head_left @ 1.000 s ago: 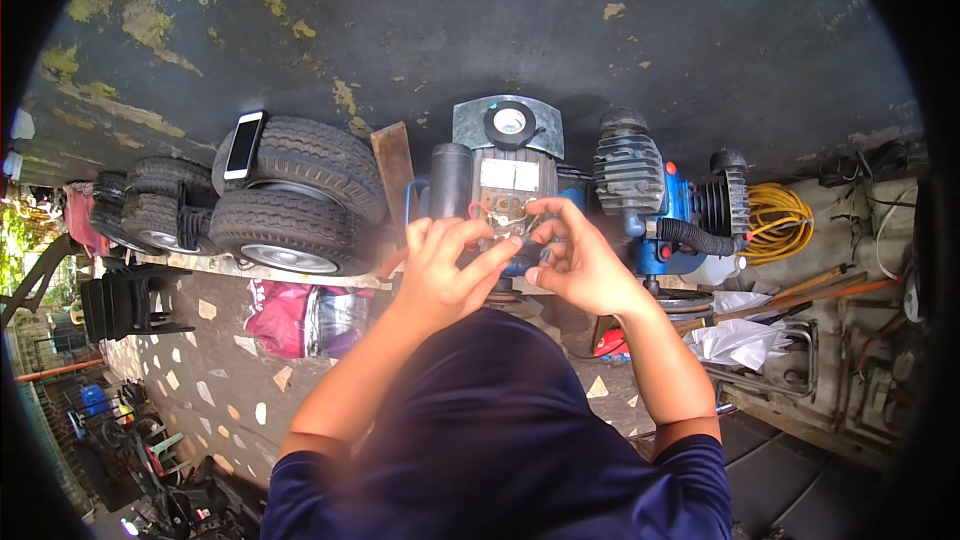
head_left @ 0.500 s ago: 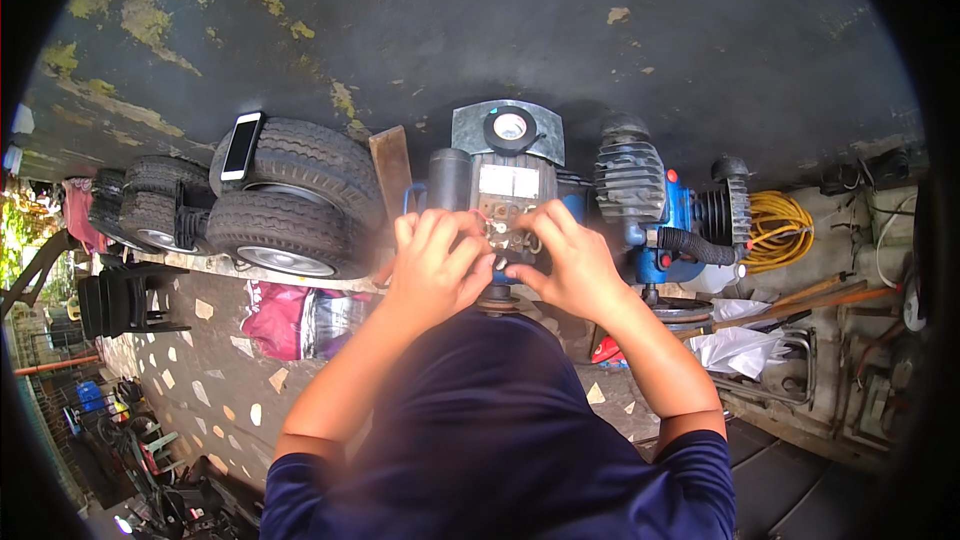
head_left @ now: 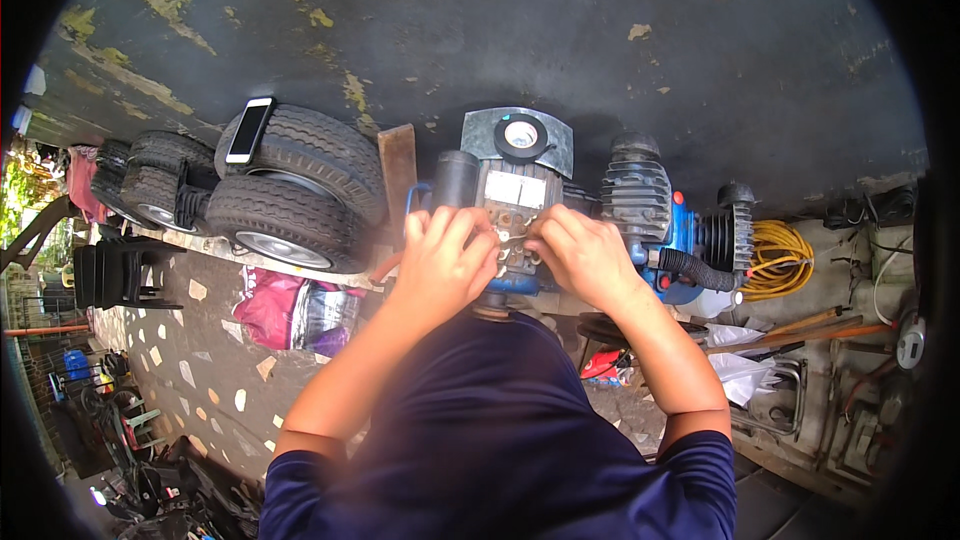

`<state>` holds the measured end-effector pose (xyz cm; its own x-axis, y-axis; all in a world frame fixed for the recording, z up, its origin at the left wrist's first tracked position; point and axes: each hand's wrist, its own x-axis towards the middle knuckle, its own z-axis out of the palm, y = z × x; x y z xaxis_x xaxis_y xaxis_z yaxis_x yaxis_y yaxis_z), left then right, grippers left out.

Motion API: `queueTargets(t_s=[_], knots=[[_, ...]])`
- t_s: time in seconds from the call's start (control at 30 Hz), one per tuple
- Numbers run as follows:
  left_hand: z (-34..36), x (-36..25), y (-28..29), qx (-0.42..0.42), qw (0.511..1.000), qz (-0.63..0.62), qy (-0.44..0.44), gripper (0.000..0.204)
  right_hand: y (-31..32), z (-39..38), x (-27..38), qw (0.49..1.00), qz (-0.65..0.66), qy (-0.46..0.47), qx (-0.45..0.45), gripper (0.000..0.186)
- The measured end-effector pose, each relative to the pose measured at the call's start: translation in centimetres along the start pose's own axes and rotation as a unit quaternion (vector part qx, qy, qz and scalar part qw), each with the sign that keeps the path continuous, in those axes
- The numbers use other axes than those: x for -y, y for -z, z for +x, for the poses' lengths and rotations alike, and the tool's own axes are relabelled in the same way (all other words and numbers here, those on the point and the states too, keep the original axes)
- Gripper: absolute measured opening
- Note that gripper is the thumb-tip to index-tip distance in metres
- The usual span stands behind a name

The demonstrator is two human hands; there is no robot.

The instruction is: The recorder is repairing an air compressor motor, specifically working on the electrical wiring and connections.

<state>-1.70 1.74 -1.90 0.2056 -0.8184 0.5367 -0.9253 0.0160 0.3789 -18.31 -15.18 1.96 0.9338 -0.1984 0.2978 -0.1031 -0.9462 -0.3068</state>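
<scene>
An electric motor (head_left: 516,190) stands in front of me with its terminal block (head_left: 512,224) uncovered, showing brass-coloured studs and thin wires. My left hand (head_left: 448,258) is at the block's left side, fingers curled and thumb and fingertips pressed together. From the right, my right hand (head_left: 584,256) reaches the block's edge, its fingers bent in a pinch. Whatever either hand pinches is too small or hidden. A grey cylinder (head_left: 457,176) sits on the motor's left. Behind it, a roll of black tape (head_left: 521,138) rests on a grey metal plate (head_left: 478,136).
Left of the motor are stacked tyres (head_left: 290,218) with a phone (head_left: 250,130) on top and a wooden board (head_left: 398,165) beside them. A blue compressor pump (head_left: 672,215) with black cooling fins stands at right, before a coiled yellow hose (head_left: 780,245). A dark wall rises behind.
My right hand's thumb and fingers, spread apart before, have drawn together at the block's right edge. My left hand stays pinched beside the terminals. The view has shifted slightly.
</scene>
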Motion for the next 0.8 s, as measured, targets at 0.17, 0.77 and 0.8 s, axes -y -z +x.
queueTargets(t_s=[0.17,0.77,0.8], knots=[[0.1,-0.3,0.2,0.011,1.0,0.019,-0.003,0.022,-0.3,0.1,-0.8,0.999,-0.009,0.049,0.011,0.018],[4.4,-3.1,1.3,0.225,0.963,0.015,0.147,0.011,-0.5,-0.6,-1.3,0.996,-0.037,0.041,0.068,0.016],[4.6,-3.3,1.3,0.204,0.964,0.001,0.171,0.012,-0.4,-0.4,-1.3,0.996,-0.031,0.043,0.076,0.016]])
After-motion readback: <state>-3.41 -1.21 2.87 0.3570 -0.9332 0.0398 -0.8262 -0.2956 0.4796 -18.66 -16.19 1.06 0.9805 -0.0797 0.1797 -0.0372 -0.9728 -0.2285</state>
